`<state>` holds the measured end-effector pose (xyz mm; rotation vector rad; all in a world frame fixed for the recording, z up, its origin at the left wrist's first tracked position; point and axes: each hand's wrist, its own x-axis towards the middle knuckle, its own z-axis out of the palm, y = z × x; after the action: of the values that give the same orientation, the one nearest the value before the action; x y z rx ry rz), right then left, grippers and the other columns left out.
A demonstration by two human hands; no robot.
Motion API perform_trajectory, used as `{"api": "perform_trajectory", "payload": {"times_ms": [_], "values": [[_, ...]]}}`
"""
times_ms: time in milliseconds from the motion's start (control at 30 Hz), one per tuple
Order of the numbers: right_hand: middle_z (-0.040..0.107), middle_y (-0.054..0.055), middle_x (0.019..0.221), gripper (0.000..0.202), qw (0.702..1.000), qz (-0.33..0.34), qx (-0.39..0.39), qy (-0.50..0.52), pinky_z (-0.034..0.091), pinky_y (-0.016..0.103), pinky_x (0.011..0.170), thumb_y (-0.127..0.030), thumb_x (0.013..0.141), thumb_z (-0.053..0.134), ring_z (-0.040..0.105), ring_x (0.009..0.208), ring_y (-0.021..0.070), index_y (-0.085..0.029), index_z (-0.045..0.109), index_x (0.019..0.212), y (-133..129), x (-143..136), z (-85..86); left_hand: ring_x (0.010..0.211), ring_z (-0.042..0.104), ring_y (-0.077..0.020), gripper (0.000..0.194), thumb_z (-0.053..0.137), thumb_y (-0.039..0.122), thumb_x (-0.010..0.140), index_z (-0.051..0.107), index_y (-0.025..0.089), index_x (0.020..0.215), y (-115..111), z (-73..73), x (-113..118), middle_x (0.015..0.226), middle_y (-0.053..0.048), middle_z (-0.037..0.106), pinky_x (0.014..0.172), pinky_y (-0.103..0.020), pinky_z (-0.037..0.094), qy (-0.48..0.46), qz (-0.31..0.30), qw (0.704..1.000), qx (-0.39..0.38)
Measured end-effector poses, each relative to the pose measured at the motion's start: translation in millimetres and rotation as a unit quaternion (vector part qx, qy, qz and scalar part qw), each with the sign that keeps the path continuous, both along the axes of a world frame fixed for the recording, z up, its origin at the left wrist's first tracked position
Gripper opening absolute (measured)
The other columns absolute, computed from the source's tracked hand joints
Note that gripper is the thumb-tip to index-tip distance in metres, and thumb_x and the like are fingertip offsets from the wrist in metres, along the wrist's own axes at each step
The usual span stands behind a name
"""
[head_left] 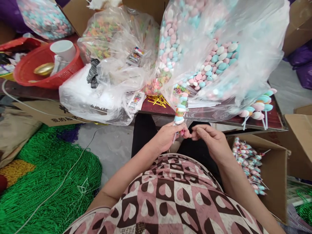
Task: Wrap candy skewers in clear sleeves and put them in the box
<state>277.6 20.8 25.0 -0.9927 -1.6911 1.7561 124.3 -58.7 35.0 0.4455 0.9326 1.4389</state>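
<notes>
Pinching its low end, the left hand holds a candy stick in the middle, by the near edge of the table. The right hand is just beside it with bent fingers close together, but I cannot tell if they grip anything. A big candy bag sits on the far side, and a brown box with more wrapped sticks is near, on the right.

A top checked with pink, dark brown and cream hearts is worn with black trousers.
</notes>
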Motion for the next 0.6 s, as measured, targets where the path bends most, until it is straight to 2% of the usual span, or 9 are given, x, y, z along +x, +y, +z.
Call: {"api": "perform_trajectory", "payload": {"times_ms": [67, 133, 200, 267, 333, 400, 467, 533, 600], "values": [[0.073, 0.003, 0.091, 0.032, 0.998, -0.038, -0.008, 0.042, 0.055, 0.03, 0.074, -0.041, 0.079, 0.072, 0.067, 0.079, 0.0158, -0.024, 0.067, 0.106, 0.6, -4.3, 2.5, 0.06, 0.056, -0.0126, 0.024, 0.066, 0.036, 0.076, 0.057, 0.014, 0.075, 0.0, -1.0, 4.1, 0.058, 0.001, 0.055, 0.068, -0.028, 0.044, 0.007, -0.027, 1.0, -0.013], [0.071, 0.004, 0.109, 0.048, 0.996, -0.038, -0.023, 0.071, 0.054, 0.033, 0.085, -0.038, 0.074, 0.077, 0.067, 0.097, 0.018, -0.027, 0.062, 0.118, -2.2, -14.0, 5.1, 0.053, 0.052, -0.0111, 0.025, 0.065, 0.037, 0.075, 0.052, 0.016, 0.072, -0.6, -4.5, 10.2, 0.052, 0.005, 0.047, 0.062, -0.027, 0.042, 0.015, -0.036, 0.999, -0.022], [0.069, 0.004, 0.118, 0.055, 0.994, -0.035, -0.051, 0.091, 0.053, 0.034, 0.089, -0.036, 0.071, 0.079, 0.065, 0.107, 0.0198, -0.028, 0.059, 0.122, -4.1, -25.0, 8.3, 0.047, 0.045, -0.0084, 0.024, 0.064, 0.033, 0.075, 0.047, 0.018, 0.068, -2.1, -8.6, 15.7, 0.05, 0.007, 0.041, 0.056, -0.025, 0.038, 0.02, -0.048, 0.998, -0.03], [0.07, 0.005, 0.114, 0.053, 0.988, -0.044, -0.095, 0.11, 0.056, 0.034, 0.083, -0.037, 0.072, 0.078, 0.067, 0.102, 0.0209, -0.027, 0.059, 0.12, -2.2, -33.5, 12.3, 0.043, 0.039, -0.0066, 0.018, 0.062, 0.03, 0.075, 0.05, 0.017, 0.071, -4.2, -11.1, 18.8, 0.049, 0.009, 0.037, 0.052, -0.024, 0.036, 0.017, -0.085, 0.995, -0.041], [0.073, 0.003, 0.1, 0.05, 0.979, -0.062, -0.137, 0.14, 0.058, 0.032, 0.074, -0.038, 0.073, 0.076, 0.07, 0.088, 0.0194, -0.026, 0.059, 0.119, 2.8, -38.2, 16.7, 0.042, 0.038, -0.0058, 0.017, 0.061, 0.03, 0.075, 0.056, 0.015, 0.081, -6.3, -11.2, 19.0, 0.049, 0.01, 0.036, 0.052, -0.023, 0.037, 0.018, -0.119, 0.991, -0.053], [0.071, -0.002, 0.086, 0.052, 0.967, -0.086, -0.167, 0.175, 0.058, 0.029, 0.068, -0.036, 0.072, 0.077, 0.069, 0.075, 0.0156, -0.027, 0.058, 0.12, 7.5, -40.2, 20.2, 0.045, 0.044, -0.0067, 0.024, 0.062, 0.033, 0.075, 0.057, 0.014, 0.089, -8.1, -9.8, 16.7, 0.052, 0.008, 0.042, 0.053, -0.023, 0.04, 0.021, -0.135, 0.989, -0.062], [0.068, -0.005, 0.079, 0.054, 0.959, -0.104, -0.179, 0.192, 0.058, 0.027, 0.066, -0.032, 0.071, 0.078, 0.068, 0.069, 0.0133, -0.028, 0.057, 0.121, 9.6, -41.5, 21.8, 0.051, 0.053, -0.0096, 0.031, 0.062, 0.039, 0.075, 0.056, 0.015, 0.094, -9.5, -8.7, 13.6, 0.062, 0.003, 0.054, 0.052, -0.023, 0.042, 0.018, -0.145, 0.987, -0.068], [0.068, -0.005, 0.081, 0.055, 0.961, -0.106, -0.172, 0.189, 0.058, 0.027, 0.065, -0.032, 0.072, 0.077, 0.068, 0.07, 0.0135, -0.028, 0.055, 0.123, 9.5, -43.0, 21.4, 0.051, 0.054, -0.0097, 0.038, 0.062, 0.046, 0.077, 0.054, 0.015, 0.098, -10.7, -9.2, 11.5, 0.068, 0.001, 0.058, 0.044, -0.02, 0.036, 0.013, -0.161, 0.984, -0.069], [0.07, -0.003, 0.09, 0.058, 0.967, -0.11, -0.143, 0.182, 0.058, 0.028, 0.064, -0.033, 0.074, 0.076, 0.069, 0.073, 0.0144, -0.03, 0.052, 0.126, 9.3, -44.7, 19.9, 0.042, 0.041, -0.0051, 0.042, 0.062, 0.051, 0.078, 0.054, 0.015, 0.097, -11.7, -11.2, 11.6, 0.061, 0.005, 0.049, 0.038, -0.018, 0.022, 0.006, -0.161, 0.985, -0.069]]}}
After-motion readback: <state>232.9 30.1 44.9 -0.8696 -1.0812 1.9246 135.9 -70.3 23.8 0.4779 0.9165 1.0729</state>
